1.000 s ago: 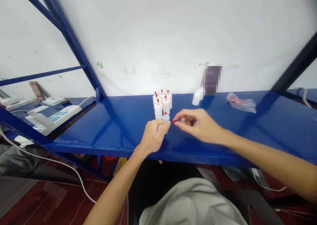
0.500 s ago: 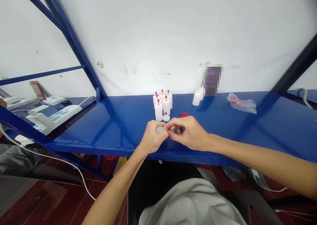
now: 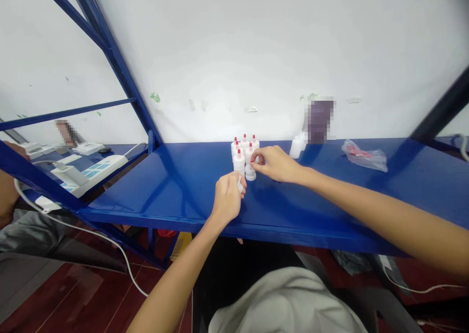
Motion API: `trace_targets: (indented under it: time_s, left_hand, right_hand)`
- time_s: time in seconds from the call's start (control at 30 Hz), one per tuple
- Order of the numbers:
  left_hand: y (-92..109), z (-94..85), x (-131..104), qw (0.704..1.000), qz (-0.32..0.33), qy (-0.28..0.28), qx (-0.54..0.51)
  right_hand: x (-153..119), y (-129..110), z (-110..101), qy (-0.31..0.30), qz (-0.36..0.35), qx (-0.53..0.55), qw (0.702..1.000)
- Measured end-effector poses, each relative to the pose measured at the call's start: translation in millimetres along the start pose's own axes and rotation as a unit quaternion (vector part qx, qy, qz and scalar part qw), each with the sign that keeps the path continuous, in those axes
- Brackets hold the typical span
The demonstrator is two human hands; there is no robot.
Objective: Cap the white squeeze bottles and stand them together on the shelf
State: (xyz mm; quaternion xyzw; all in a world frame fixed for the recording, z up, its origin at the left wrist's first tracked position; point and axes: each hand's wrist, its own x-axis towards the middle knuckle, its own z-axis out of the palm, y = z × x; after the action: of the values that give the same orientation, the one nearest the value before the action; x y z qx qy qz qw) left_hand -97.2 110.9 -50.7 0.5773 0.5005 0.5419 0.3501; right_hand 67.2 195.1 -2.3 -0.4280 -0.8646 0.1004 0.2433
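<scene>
My left hand point(image 3: 226, 196) is closed around a small white plastic bottle point(image 3: 240, 183), most of it hidden by the fingers and palm. My right hand point(image 3: 273, 163) pinches at the top of a white nozzle cap point(image 3: 250, 173) standing on the blue table; the fingertips cover its tip. Just behind both hands, several white squeeze bottles point(image 3: 239, 163) with red-tipped nozzles stand upright in a tight group. The right hand partly blocks the view of the table behind it.
White bottles without red tips point(image 3: 296, 147) stand near the wall, beside a blurred purple object point(image 3: 319, 122). A clear plastic bag point(image 3: 364, 156) with red pieces lies at the right. Left of the blue frame post are a power strip point(image 3: 91, 174) and another person's arm point(image 3: 9, 181).
My hands have moved apart. The right hand has gone forward to the nozzle cap, now covering the small red pieces seen earlier. The left hand keeps the white bottle.
</scene>
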Motion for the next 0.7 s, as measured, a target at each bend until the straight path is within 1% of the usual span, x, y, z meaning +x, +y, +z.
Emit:
trace_targets:
  time_s: [0.07, 0.17, 0.3, 0.4, 0.47, 0.57, 0.7]
  left_hand:
    - [1, 0.4, 0, 1.0, -0.002, -0.003, 0.003]
    - [2, 0.8, 0, 1.0, -0.006, -0.007, 0.006]
    - [3, 0.6, -1, 1.0, 0.002, -0.003, 0.013]
    - [3, 0.5, -1, 1.0, 0.011, -0.011, 0.015]
    - [3, 0.8, -1, 1.0, 0.01, -0.018, 0.017]
    - [4, 1.6, 0, 0.999, 0.004, -0.028, 0.025]
    - [1, 1.8, 1, 0.998, 0.009, -0.049, 0.049]
  right_hand:
    - [-1, -1, 0, -0.01, 0.0, -0.012, 1.0]
    - [-7, 4, -11, -0.011, 0.001, -0.027, 1.0]
    - [-23, 25, -31, -0.037, 0.029, -0.044, 0.998]
    - [-41, 42, -39, -0.06, 0.043, -0.055, 0.996]
    - [-53, 49, -38, -0.072, 0.047, -0.068, 0.994]
    - [-67, 54, -33, -0.08, 0.044, -0.1, 0.991]
    - [-73, 55, -25, -0.075, 0.027, -0.116, 0.99]
